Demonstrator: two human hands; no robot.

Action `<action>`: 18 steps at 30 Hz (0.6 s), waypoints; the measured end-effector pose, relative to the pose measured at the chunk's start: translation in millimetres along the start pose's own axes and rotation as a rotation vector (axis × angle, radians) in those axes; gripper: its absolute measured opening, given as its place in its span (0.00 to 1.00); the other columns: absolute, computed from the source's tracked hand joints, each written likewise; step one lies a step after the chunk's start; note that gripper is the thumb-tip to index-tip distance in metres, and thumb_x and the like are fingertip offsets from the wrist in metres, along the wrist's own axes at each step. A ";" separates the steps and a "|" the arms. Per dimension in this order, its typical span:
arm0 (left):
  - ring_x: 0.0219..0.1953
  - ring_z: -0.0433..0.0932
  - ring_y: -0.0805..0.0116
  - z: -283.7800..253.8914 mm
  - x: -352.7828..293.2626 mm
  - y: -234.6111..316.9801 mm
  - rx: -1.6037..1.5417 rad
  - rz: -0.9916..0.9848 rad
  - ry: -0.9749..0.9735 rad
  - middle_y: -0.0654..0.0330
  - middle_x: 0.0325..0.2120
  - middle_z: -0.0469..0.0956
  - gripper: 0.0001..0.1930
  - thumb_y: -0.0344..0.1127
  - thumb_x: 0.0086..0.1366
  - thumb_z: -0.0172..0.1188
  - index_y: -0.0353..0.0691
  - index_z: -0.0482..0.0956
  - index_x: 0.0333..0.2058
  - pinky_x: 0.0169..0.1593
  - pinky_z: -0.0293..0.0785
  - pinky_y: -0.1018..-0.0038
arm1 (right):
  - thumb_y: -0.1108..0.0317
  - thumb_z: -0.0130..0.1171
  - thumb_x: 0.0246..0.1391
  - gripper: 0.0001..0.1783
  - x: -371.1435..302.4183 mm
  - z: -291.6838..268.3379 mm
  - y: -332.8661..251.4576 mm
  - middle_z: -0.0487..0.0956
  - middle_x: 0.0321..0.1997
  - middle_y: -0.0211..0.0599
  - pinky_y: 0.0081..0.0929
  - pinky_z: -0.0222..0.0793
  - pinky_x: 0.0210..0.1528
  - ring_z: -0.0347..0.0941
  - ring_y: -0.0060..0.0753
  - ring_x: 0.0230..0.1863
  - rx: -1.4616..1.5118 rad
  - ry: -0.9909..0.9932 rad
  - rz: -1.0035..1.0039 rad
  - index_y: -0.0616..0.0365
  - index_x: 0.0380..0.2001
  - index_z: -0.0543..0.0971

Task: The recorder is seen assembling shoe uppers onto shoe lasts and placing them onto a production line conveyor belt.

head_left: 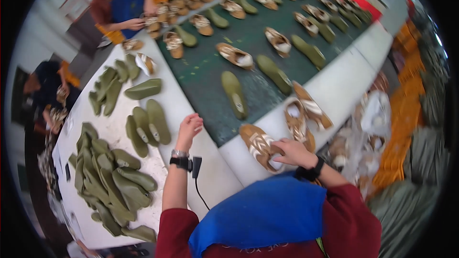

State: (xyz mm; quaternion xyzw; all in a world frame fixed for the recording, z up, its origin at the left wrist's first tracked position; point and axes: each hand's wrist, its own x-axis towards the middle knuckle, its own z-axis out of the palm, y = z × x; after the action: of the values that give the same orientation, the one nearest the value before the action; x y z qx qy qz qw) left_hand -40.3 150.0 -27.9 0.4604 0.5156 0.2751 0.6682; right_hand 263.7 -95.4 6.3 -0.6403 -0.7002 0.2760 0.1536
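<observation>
Head view: left grip [190, 126] loosely parted, right grip [293, 152] touching tan shoe [258, 142], clamping unclear.

We're in a maroon short-slv top [354, 215] w/ white lettering [278, 245], blue apron [258, 215] over it. We've a silver bracelet [180, 153], blk L-wrist strap [179, 163] w/ blk cable [198, 191], blk R-wrist strap [314, 168].

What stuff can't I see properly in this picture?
All in the head view:
Part of the brown-and-white shoe: the right hand covers it.
The left hand's exact finger shape: too blurred.
The lowest forms in the green pile: others lie on top.
What's inside the clear plastic bag: blur and shiny folds hide it.
The rest of the red shirt: the lower edge cuts it off.
</observation>
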 end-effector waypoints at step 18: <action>0.47 0.71 0.67 72.9 -106.5 -56.7 0.161 0.250 0.104 0.53 0.47 0.69 0.41 0.29 0.55 0.60 0.37 0.42 0.61 0.46 0.72 0.73 | 0.65 0.55 0.49 0.19 60.8 28.3 -88.6 0.72 0.42 0.46 0.39 0.70 0.37 0.73 0.51 0.36 0.170 0.271 -0.176 0.55 0.46 0.71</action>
State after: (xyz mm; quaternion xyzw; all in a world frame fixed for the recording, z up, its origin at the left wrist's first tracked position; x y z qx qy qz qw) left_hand -11.4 12.1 -29.3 0.5580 0.5087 0.3374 0.5622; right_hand 167.6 -43.5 26.9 -0.5927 -0.7004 0.2311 0.3237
